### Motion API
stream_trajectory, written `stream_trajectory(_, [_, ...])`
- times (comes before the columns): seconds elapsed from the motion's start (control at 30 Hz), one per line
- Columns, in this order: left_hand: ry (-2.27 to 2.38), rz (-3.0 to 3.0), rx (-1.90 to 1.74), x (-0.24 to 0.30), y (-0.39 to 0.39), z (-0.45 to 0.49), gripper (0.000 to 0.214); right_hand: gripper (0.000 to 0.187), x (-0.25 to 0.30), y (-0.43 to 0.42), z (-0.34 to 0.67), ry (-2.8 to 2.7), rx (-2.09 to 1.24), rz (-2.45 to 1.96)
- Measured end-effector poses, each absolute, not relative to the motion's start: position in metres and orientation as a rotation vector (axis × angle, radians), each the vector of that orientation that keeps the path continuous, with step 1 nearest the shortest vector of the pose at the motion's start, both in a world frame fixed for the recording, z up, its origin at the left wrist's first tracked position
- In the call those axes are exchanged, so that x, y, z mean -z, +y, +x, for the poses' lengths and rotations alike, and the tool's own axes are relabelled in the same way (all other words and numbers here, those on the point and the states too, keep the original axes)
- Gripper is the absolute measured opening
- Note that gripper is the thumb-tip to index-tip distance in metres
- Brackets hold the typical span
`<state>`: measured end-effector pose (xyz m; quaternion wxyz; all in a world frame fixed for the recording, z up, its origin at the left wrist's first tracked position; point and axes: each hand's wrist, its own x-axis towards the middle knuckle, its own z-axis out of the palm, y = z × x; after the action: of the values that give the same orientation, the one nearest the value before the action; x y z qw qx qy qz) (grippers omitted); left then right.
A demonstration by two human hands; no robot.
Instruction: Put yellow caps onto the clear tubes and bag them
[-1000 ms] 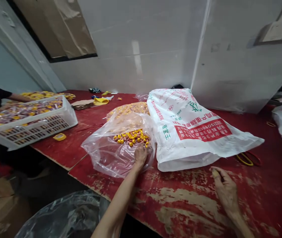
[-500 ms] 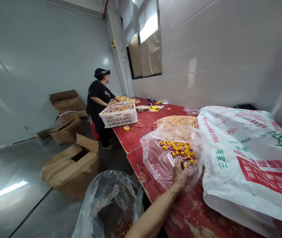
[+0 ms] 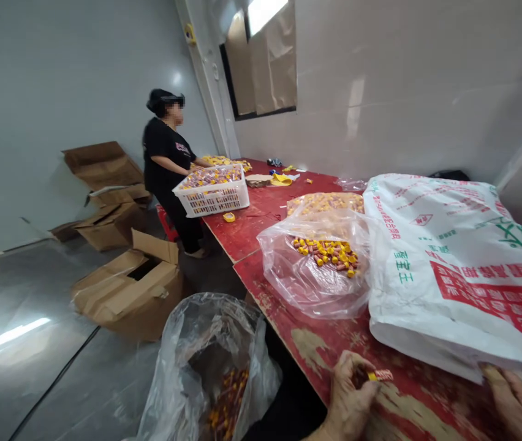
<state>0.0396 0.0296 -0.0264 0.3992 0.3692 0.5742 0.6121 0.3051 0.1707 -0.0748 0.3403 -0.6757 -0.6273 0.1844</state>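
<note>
Gripping a yellow-capped piece (image 3: 384, 375) between thumb and fingers, left hand (image 3: 351, 395) has withdrawn from clear bag (image 3: 283, 288) to over red table (image 3: 309, 346). Right hand (image 3: 513, 398) at lower edge of white sack (image 3: 426, 269); cannot tell whether fingers grip. Sack crowds bag's right side. White crate (image 3: 217, 201) farther along table.

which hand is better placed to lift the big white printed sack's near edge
Likely the right hand: it is at the near edge of the white sack with red and green print, while the left hand is farther off, holding a small yellow-and-pink cylindrical piece.
</note>
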Motion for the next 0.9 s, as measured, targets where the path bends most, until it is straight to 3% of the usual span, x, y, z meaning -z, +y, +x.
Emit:
stream_trajectory(0.13, [1.308, 0.814, -1.464, 0.029, 0.023, 0.046, 0.011, 0.055, 0.045, 0.105, 0.288, -1.588, -0.683, -1.822])
stream_trajectory(0.3, [1.113, 0.595, -1.389, 0.032, 0.027, 0.046, 0.025, 0.066, 0.026, 0.067, 0.259, -1.284, -1.069, -1.492])
stream_trajectory(0.53, [1.044, 0.537, -1.341, 0.034, 0.017, 0.056, 0.030, 0.031, 0.023, 0.031, 0.229, -1.172, -1.248, -1.247])
stream_trajectory(0.9, [1.060, 0.503, -1.390, 0.034, 0.009, 0.065, 0.023, 0.024, 0.022, 0.018, 0.207, -1.451, -1.308, -1.253])
